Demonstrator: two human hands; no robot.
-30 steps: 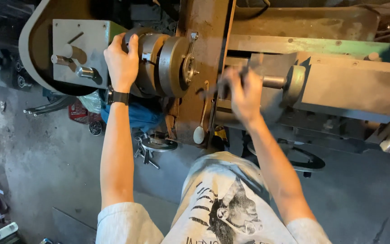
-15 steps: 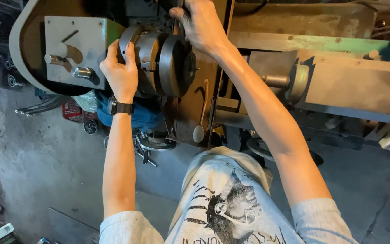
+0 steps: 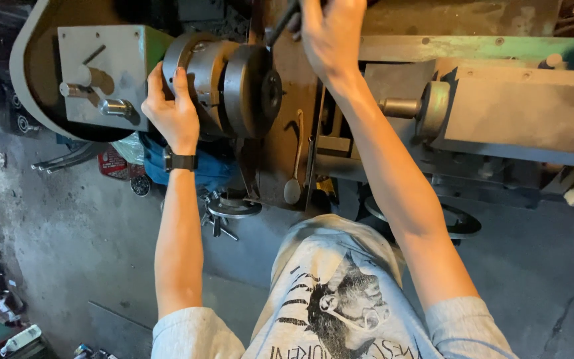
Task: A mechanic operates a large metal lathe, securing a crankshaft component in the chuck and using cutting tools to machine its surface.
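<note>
A dull grey, stepped steel lathe chuck (image 3: 224, 86) sits under the left hand (image 3: 171, 113), fingers (image 3: 182, 83) wrapped over its rim. The right hand (image 3: 332, 36) above grips a dark chuck key (image 3: 280, 23), fingers closed.

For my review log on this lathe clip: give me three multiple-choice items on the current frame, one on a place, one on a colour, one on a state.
1. Where does the left hand rest?
A. on the round metal chuck
B. on the tailstock
C. on the floor

2. What colour is the wristband on the left wrist?
A. white
B. black
C. red

3. How is the right hand placed?
A. hanging at the person's side
B. flat on the tailstock
C. raised above the chuck, closed on a dark handle

Answers: 1 A, its fingers curl over the chuck's rim; 2 B, the band shows dark against the arm; 3 C, the hand grips the bar at the frame's top.
</note>
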